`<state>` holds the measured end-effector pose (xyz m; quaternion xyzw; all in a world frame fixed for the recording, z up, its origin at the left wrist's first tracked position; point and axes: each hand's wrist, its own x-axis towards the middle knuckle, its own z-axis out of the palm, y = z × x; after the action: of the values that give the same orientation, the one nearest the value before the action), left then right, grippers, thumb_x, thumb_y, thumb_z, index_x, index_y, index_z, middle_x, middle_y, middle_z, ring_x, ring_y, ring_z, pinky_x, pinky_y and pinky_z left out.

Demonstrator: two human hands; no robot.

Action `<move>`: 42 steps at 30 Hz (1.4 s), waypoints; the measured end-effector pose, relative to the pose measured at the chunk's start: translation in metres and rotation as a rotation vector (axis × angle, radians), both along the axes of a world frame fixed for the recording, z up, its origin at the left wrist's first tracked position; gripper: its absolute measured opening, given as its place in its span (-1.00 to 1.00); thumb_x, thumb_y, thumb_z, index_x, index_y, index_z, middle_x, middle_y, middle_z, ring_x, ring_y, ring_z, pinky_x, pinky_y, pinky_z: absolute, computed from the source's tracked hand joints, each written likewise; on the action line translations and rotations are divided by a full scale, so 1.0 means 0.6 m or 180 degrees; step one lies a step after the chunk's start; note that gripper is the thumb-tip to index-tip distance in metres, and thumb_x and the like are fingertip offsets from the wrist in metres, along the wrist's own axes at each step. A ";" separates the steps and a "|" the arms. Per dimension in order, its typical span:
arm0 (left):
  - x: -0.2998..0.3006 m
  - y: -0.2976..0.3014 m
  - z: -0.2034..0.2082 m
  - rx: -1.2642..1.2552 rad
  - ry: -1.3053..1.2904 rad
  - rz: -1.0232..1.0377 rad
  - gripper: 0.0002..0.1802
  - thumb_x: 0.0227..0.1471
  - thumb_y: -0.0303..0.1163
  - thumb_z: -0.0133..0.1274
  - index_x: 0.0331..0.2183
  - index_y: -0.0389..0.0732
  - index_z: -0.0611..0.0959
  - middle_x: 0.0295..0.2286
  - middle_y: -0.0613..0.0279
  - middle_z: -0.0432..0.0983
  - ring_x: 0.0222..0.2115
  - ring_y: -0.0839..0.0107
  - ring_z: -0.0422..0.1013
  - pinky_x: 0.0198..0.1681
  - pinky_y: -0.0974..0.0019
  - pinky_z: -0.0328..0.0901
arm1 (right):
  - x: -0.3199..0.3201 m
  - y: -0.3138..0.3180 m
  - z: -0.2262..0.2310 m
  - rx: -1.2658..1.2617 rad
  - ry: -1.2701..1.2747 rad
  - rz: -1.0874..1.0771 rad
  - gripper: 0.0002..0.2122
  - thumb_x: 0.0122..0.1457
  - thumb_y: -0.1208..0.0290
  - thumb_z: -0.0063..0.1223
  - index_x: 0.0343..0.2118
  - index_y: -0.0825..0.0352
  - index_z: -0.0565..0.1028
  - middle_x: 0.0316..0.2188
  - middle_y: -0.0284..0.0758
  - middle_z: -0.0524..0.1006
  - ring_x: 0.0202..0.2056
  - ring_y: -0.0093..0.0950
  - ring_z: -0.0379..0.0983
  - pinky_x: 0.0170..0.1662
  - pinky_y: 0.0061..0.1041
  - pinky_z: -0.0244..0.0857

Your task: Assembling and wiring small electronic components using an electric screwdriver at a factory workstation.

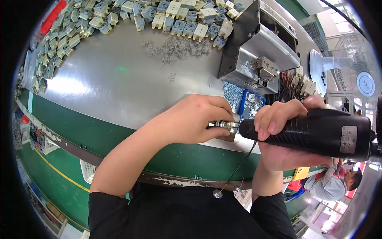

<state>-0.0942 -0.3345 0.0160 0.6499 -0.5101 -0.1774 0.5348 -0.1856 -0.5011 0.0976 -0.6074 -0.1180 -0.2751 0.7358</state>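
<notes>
My left hand is closed on a small metal-and-clear part, pinching it between thumb and fingers over a small block at the table's front edge. My right hand wraps round a black power screwdriver lying nearly level. Its nose points left at the small part, with the thin bit reaching it; whether a screw is between them I cannot tell. Just beyond my hands are a heap of small screws and a blue tray of little metal pieces.
A metal machine with a slanted housing stands beyond the tray. Loose springs lie on the steel tabletop. Many grey-and-cream switch-like blocks line its back and left. A white fan and another person are at right.
</notes>
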 end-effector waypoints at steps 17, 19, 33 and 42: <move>0.004 0.001 0.004 0.0070 -0.0074 -0.0018 -0.68 -0.09 -0.46 0.40 -0.21 -0.26 0.78 -0.19 0.11 0.69 -0.21 0.08 0.63 -0.13 0.14 0.52 | 0.006 -0.006 -0.021 -0.0100 -0.0354 0.0378 -0.04 0.01 -0.67 -0.09 0.07 0.28 0.26 -0.59 -0.31 0.42 -0.68 -0.45 0.37 -0.57 -0.42 0.31; 0.005 0.003 0.005 0.0091 -0.0042 -0.0069 -0.68 -0.08 -0.46 0.39 -0.20 -0.26 0.78 -0.18 0.10 0.69 -0.19 0.06 0.63 -0.11 0.13 0.52 | 0.001 -0.001 -0.013 0.0035 -0.0145 0.0285 -0.02 0.02 -0.67 -0.09 0.13 0.28 0.25 -0.60 -0.31 0.42 -0.69 -0.45 0.36 -0.58 -0.42 0.29; 0.001 0.000 0.005 -0.0076 -0.0284 -0.0057 -0.66 -0.06 -0.44 0.40 -0.17 -0.24 0.77 -0.13 0.12 0.69 -0.16 0.11 0.63 -0.09 0.13 0.53 | 0.116 -0.090 0.070 0.0122 -0.0011 -0.1670 0.01 0.07 -0.65 -0.18 0.27 0.27 0.25 -0.54 -0.32 0.42 -0.57 -0.42 0.36 -0.39 -0.36 0.33; 0.002 -0.002 0.012 0.0021 -0.0171 -0.0060 -0.69 0.01 -0.37 0.38 -0.17 -0.23 0.77 -0.12 0.15 0.68 -0.16 0.10 0.62 -0.08 0.13 0.52 | 0.123 -0.098 0.061 -0.0070 0.0001 -0.1702 -0.02 0.14 -0.62 -0.26 0.24 0.31 0.29 -0.55 -0.31 0.41 -0.56 -0.39 0.36 -0.40 -0.35 0.32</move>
<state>-0.0927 -0.3359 0.0232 0.6514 -0.5298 -0.1666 0.5170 -0.1121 -0.5598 0.1339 -0.6249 0.0438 -0.4584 0.6304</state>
